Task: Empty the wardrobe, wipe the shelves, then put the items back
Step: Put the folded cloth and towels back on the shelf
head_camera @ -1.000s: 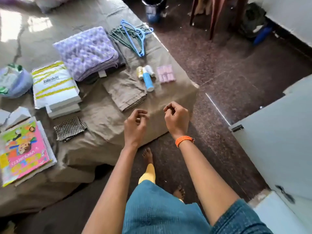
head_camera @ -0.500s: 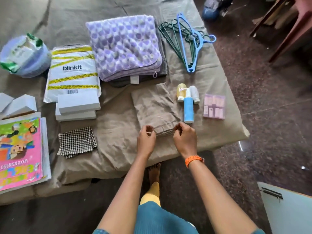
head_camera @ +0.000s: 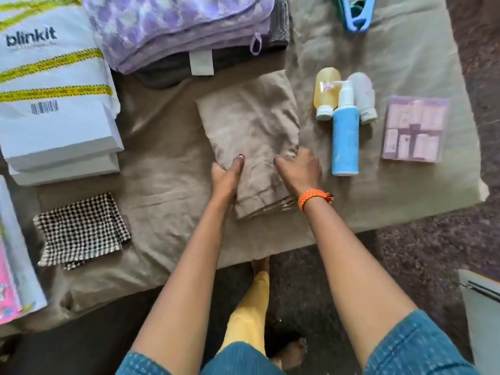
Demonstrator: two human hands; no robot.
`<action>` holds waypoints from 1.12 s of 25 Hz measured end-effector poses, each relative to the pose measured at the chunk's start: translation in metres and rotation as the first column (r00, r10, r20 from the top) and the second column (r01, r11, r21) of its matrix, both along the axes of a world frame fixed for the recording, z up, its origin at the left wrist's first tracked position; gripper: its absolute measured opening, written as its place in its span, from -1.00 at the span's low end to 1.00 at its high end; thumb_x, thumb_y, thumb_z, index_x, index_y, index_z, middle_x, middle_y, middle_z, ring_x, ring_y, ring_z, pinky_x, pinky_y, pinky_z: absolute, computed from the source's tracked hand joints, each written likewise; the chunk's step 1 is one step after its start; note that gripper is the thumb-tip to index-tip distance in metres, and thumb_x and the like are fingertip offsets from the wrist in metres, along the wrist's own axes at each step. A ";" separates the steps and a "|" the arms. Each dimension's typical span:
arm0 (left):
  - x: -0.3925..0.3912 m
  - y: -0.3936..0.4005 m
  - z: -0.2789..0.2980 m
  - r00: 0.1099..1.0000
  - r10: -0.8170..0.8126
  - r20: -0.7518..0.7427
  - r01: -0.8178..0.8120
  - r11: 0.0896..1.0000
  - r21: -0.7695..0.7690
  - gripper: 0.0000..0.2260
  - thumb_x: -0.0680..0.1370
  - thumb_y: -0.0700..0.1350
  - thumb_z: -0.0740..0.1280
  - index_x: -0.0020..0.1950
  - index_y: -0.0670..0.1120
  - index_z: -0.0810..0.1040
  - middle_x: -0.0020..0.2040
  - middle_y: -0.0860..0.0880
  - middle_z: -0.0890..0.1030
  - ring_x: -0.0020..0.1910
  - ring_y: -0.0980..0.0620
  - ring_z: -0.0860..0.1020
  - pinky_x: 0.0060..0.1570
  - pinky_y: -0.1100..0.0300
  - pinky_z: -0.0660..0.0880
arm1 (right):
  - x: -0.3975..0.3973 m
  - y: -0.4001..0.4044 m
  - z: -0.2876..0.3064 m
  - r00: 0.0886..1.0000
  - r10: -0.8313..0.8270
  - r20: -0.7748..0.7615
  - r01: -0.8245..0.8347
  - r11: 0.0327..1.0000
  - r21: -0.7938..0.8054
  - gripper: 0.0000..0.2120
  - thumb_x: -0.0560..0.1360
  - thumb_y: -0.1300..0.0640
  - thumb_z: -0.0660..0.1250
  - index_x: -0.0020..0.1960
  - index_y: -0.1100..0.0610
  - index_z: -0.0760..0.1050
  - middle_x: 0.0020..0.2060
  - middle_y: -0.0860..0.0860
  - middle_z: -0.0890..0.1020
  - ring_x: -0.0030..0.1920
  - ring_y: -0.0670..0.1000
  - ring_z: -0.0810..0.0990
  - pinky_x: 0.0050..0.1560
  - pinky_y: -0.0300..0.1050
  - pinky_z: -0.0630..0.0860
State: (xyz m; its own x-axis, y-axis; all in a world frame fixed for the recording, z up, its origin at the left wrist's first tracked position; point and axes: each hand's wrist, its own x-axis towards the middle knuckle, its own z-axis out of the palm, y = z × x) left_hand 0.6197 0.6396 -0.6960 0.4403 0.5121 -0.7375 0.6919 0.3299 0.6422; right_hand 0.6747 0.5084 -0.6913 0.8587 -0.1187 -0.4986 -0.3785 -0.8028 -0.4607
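Observation:
A folded brown cloth [head_camera: 249, 123] lies on the brown-sheeted mattress [head_camera: 162, 147] near its front edge. My left hand [head_camera: 226, 177] grips the cloth's left side, thumb on top and fingers tucked at the edge. My right hand [head_camera: 297, 171], with an orange wristband, holds the cloth's right side. Just right of it lie a blue spray bottle [head_camera: 345, 142], a yellow bottle [head_camera: 326, 90] and a pale bottle [head_camera: 364, 96]. A pink pack [head_camera: 414, 131] lies further right.
Behind the cloth sits a folded purple blanket [head_camera: 184, 25] on darker fabric. A white blinkit bag [head_camera: 48, 71] rests on white boxes [head_camera: 62, 152] at left, a checked cloth [head_camera: 81, 231] in front. Blue hangers [head_camera: 357, 17] lie far right. Dark floor and a pale door [head_camera: 484, 320] are at right.
I have leaned in over the mattress. Both hands went from hanging in the air to the cloth's near edge, then slid forward along its sides and took hold.

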 end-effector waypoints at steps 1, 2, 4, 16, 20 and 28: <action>-0.001 -0.003 0.008 0.996 0.070 0.053 -0.060 0.986 -0.155 -0.64 0.49 -0.11 0.40 0.21 -0.26 0.50 0.11 -0.21 0.62 0.08 -0.15 0.60 0.12 -0.01 0.55 | -0.006 -0.003 0.000 0.998 -0.034 -0.053 0.039 0.994 0.102 -0.69 0.39 -0.04 0.35 -0.03 0.19 0.57 -0.10 0.17 0.65 0.00 0.20 0.60 -0.06 -0.06 0.46; -0.002 -0.005 0.018 0.990 0.119 0.077 -0.097 0.966 -0.242 -0.68 0.50 -0.18 0.38 0.21 -0.28 0.51 0.09 -0.23 0.62 0.04 -0.16 0.62 0.09 -0.05 0.57 | -0.014 -0.007 0.006 0.991 -0.088 -0.101 0.108 0.971 0.212 -0.75 0.34 -0.04 0.37 -0.16 0.16 0.57 -0.22 0.07 0.64 -0.10 0.12 0.61 -0.15 -0.11 0.46; -0.014 -0.009 0.033 0.989 0.123 0.079 -0.098 0.958 -0.271 -0.69 0.51 -0.24 0.34 0.23 -0.29 0.51 0.05 -0.24 0.63 -0.05 -0.15 0.63 0.02 -0.06 0.59 | -0.033 -0.017 0.018 0.956 -0.229 -0.184 0.288 0.856 0.429 -0.82 0.28 0.01 0.39 -0.24 0.12 0.55 -0.32 -0.06 0.61 -0.22 -0.02 0.59 -0.19 -0.14 0.50; -0.136 -0.141 0.188 0.857 -0.361 0.368 0.476 0.827 -0.299 -0.46 0.34 -0.06 0.42 0.27 -0.25 0.50 0.13 -0.27 0.60 0.04 -0.19 0.59 0.09 -0.08 0.56 | -0.216 -0.157 0.170 0.629 -0.750 -0.205 0.539 0.229 0.811 -0.61 0.22 0.36 0.36 0.05 0.25 0.47 -0.10 0.09 0.62 -0.09 0.03 0.60 -0.04 -0.05 0.57; -0.235 -0.240 0.260 0.669 -0.609 0.426 0.743 0.543 -0.391 -0.70 0.46 -0.07 0.34 0.14 -0.17 0.59 -0.02 -0.12 0.68 -0.04 -0.07 0.64 0.01 0.04 0.60 | -0.364 -0.261 0.242 0.367 -0.913 -0.179 0.586 0.078 0.806 -0.74 0.17 0.22 0.42 -0.14 0.22 0.60 -0.22 0.11 0.65 -0.18 0.10 0.63 -0.12 -0.02 0.58; -0.493 -0.461 0.401 -0.150 -0.758 0.635 0.897 -0.374 -0.234 -0.86 0.52 -0.16 0.31 0.03 -0.15 0.58 -0.24 -0.04 0.70 -0.26 0.03 0.66 -0.28 0.22 0.59 | -0.727 -0.361 0.394 -0.543 -0.840 0.010 0.322 -0.197 0.926 -0.82 0.38 0.27 0.37 -0.03 0.11 0.59 -0.18 0.04 0.67 -0.19 -0.01 0.64 -0.16 -0.16 0.57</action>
State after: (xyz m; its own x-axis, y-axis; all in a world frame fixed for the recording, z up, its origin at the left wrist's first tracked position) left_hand 0.1265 0.1789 -0.2946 0.0874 -0.9195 -0.3833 0.4586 -0.3044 0.8349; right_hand -0.0528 0.1479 -0.2977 -0.1173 -0.9499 -0.2896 0.3040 0.2432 -0.9211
